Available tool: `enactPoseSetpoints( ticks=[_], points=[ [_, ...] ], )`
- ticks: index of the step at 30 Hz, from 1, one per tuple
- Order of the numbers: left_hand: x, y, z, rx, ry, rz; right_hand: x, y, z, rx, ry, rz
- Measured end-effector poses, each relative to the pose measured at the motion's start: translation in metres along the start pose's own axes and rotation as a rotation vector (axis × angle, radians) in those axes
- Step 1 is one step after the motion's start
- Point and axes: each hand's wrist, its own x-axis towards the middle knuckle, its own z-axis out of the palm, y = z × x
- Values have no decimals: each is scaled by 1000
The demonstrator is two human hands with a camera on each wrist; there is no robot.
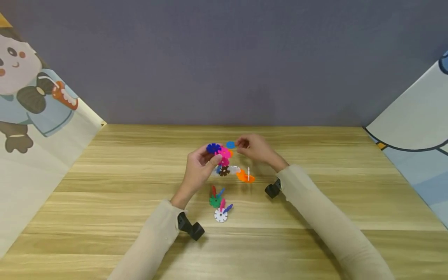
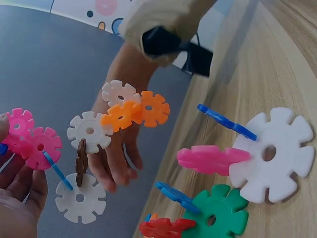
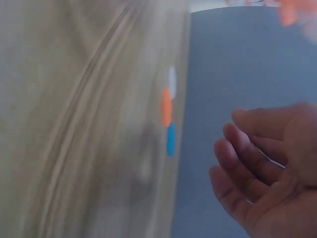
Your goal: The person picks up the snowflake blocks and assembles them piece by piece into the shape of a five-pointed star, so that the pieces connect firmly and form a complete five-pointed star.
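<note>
My left hand (image 1: 200,167) pinches one end of a chain of notched plastic snowflake discs. Dark blue (image 1: 214,148) and pink discs (image 2: 43,148) sit at the held end. Beyond them the chain runs through light blue, white, brown (image 1: 224,170) and orange discs (image 1: 245,176). My right hand (image 1: 257,148) hovers to the right of the chain, fingers loosely bent; the right wrist view shows nothing between thumb and fingers. Closest to its fingertips in the head view is a blue disc (image 1: 230,144). In the right wrist view, blue (image 3: 171,139), orange (image 3: 166,107) and white discs (image 3: 172,83) appear edge-on, blurred.
Two small disc assemblies lie on the wooden table (image 1: 122,202), nearer the body than the chain. One is a green disc (image 1: 215,201) with red and blue pieces; the other is a white disc (image 1: 221,215) with pink and blue pieces. A grey panel (image 1: 231,62) stands behind.
</note>
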Motion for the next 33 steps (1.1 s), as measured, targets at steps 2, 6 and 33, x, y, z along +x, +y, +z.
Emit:
enactPoseSetpoints(
  ticks=[2,6,33],
  points=[
    [0,0,-1,-2,0,3,8,3,4,-7,-19,23],
    [0,-1,0,-6,-5,7,21,8,12,-7,-67,51],
    [-1,0,1,-3,-11,10,6,10,21,-34,-184,28]
  ],
)
